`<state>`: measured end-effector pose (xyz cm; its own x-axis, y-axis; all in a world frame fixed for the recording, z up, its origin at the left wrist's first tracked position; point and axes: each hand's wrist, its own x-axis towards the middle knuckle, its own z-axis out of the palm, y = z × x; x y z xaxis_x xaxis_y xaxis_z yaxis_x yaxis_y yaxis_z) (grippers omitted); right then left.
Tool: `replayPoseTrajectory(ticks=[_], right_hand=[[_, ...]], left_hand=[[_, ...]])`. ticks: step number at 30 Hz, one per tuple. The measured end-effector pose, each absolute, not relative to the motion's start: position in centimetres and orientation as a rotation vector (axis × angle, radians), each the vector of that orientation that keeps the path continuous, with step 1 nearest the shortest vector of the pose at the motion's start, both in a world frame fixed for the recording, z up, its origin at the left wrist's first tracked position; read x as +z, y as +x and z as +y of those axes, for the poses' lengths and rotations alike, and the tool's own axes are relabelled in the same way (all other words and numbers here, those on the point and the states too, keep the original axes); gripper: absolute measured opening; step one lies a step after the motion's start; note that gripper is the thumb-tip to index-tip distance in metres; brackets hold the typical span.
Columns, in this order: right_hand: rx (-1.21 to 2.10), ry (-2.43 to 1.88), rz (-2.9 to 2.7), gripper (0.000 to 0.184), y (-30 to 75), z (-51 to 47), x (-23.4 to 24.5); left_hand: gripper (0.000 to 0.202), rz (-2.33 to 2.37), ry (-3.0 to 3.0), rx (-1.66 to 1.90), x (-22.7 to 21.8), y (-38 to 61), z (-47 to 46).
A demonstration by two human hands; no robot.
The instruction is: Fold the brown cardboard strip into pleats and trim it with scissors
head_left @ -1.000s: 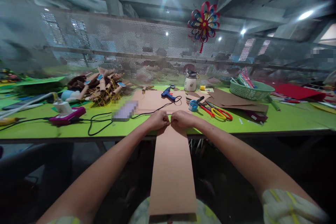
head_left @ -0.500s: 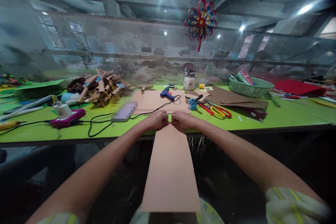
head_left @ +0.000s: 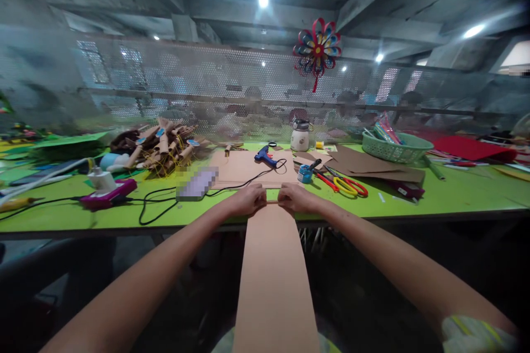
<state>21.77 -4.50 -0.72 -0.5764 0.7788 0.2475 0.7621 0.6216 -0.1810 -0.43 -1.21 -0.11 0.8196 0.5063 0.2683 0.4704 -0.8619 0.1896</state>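
Observation:
A long strip of brown paper (head_left: 273, 276) runs from my lap up to the near edge of the green table (head_left: 439, 198). My left hand (head_left: 247, 200) and my right hand (head_left: 295, 198) both pinch its far end, with a small gap between them. The fingers of both hands are curled closed on the paper's edge. Just beyond the hands lie a flat stack of brown sheets (head_left: 244, 168) and a blue glue gun (head_left: 265, 155) with its black cable (head_left: 165, 198).
Red and yellow scissors (head_left: 345, 183), a small blue pot (head_left: 305, 172) and a white jar (head_left: 300, 137) lie right of centre. A green basket (head_left: 395, 146) stands at back right. A pile of rolled paper pieces (head_left: 163, 143) and a pink device (head_left: 108, 193) sit left.
My hands have moved slightly apart along the strip's far end, opening a gap between them. The view has shifted a little; the strip now reaches lower in the picture.

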Motion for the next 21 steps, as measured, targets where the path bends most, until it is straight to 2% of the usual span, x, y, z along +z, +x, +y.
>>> replayPoseTrajectory(ticks=[6,15,21], right_hand=[[0.074,-1.276,-2.589,0.01,21.0,-4.6,0.0],[-0.007,-1.345,-2.679,0.011,20.4,-4.9,0.7],[0.015,-1.343,-2.663,0.003,21.8,-4.8,-0.1]], left_hand=[[0.016,0.797,2.988,0.571,-1.2,0.8,-1.1],[0.015,0.706,2.951,0.626,-1.7,0.7,-0.8],[0.01,0.607,2.882,0.615,-1.0,-0.1,-1.2]])
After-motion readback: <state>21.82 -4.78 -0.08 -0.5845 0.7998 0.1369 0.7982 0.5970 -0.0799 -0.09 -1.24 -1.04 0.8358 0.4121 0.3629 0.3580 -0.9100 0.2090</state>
